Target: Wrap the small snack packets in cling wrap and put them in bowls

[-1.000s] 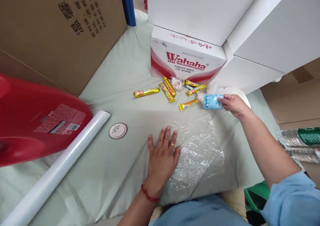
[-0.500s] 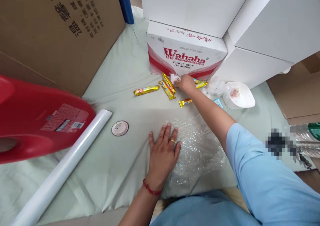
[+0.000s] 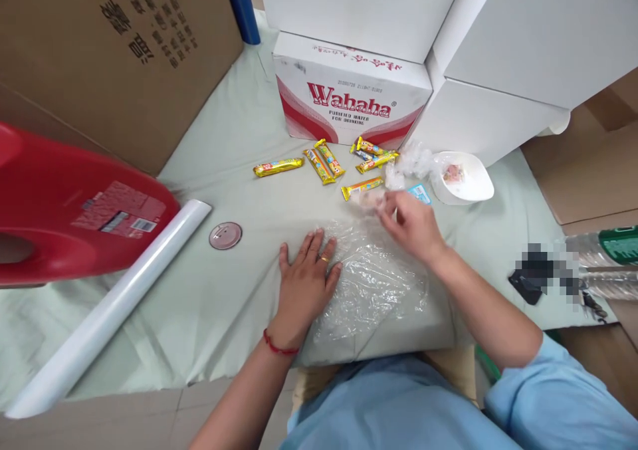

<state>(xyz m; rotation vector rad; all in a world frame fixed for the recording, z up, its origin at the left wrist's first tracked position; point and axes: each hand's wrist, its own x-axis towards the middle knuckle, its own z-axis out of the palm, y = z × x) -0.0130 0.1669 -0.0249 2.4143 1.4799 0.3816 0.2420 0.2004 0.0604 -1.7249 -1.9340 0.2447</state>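
Note:
My left hand [image 3: 305, 284] lies flat with its fingers spread, at the left edge of a crinkled clear plastic sheet [image 3: 373, 284]. Between the pinched fingers of my right hand [image 3: 413, 227] is a small whitish packet [image 3: 367, 199], blurred by motion, held above the far edge of the sheet. Just beyond it lies a yellow-wrapped snack bar [image 3: 363, 188]. More bars in the same wrapping lie in a group to the right [image 3: 376, 161], a pair [image 3: 323, 161] in the middle and a single bar [image 3: 278, 166] on the left.
Behind the bars stands a Wahaha water carton [image 3: 349, 98]. To the right are crumpled clear plastic [image 3: 413, 161], a blue packet [image 3: 419, 194] and a white bowl [image 3: 481, 187]. On the left are a round pin badge [image 3: 225, 235], a white roll [image 3: 114, 304] and a red jug [image 3: 114, 191].
My right hand has drawn back from the front of the carton toward me, bringing the small whitish packet with it. My left hand still rests flat, and the whole view has shifted slightly.

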